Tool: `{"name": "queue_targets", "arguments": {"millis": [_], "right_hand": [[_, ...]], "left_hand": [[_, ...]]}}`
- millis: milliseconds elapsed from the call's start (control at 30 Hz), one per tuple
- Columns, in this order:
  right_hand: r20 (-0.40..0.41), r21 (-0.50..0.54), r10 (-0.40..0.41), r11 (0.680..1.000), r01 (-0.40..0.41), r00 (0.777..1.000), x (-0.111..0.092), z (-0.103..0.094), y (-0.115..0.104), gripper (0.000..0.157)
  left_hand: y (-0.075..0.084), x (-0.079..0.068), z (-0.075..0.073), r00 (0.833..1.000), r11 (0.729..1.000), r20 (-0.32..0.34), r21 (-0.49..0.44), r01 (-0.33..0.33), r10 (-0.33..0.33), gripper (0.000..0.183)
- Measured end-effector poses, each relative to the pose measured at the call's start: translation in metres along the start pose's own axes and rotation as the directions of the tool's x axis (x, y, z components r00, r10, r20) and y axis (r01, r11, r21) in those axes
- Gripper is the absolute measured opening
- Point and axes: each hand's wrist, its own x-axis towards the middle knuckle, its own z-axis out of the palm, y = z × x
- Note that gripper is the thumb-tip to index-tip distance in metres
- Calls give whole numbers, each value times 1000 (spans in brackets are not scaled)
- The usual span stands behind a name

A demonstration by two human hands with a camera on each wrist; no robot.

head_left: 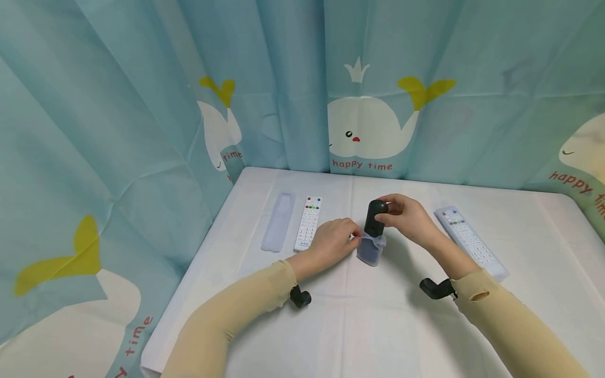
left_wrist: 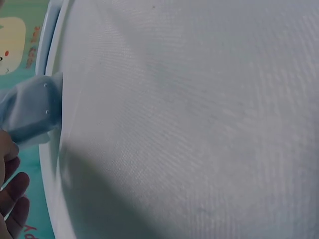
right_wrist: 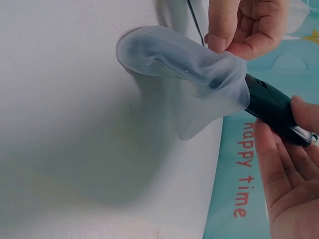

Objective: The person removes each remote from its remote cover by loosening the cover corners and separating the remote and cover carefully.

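Partly sheathed black remote in right fingers; curtain reads "happy time".

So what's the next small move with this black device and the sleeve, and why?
Probably ease the black handheld device deeper into the translucent sleeve: its upper end sticks out of the bunched mouth, the right hand grips that end, and the left hand pinches the sleeve's edge.
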Motion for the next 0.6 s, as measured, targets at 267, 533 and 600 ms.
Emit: {"name": "queue_targets", "arguments": {"millis": [267, 533, 600], "right_hand": [[-29, -16, -22, 1000, 22, 999, -2, 1, 1, 49], [-36, -23, -12, 1000, 12, 999, 0, 4, -1, 52], [-36, -18, -9, 1000, 9, 999, 0, 5, -1, 53]], "left_hand": [[1, 0, -1, 994, 985, 38, 129, -111, 107, 7], [-1, -4, 1, 995, 992, 70, 98, -80, 73, 8], [-1, -5, 1, 997, 993, 27, 89, -81, 79, 9]]}}
